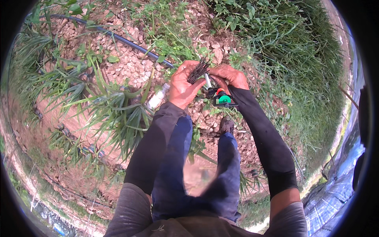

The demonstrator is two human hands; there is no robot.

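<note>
I see room to the left of the left hand point(181, 87), over stony soil point(126, 65), between a black pipe point(118, 38) beyond and a spiky plant point(122, 106) nearer; a white bottle point(157, 97) sits beside the wrist.

"What colours does your grip hold?"
"A dark brown bundle point(199, 71); a white tube point(207, 81); just below my grip, a sprinkler-like piece point(224, 99) in bright green, orange-red and black."
"And around it?"
"Plain black sleeves point(269, 142) behind my grip; dark blue trousers point(170, 173) below; a blackish pipe point(134, 45) beyond, leftward."
</note>
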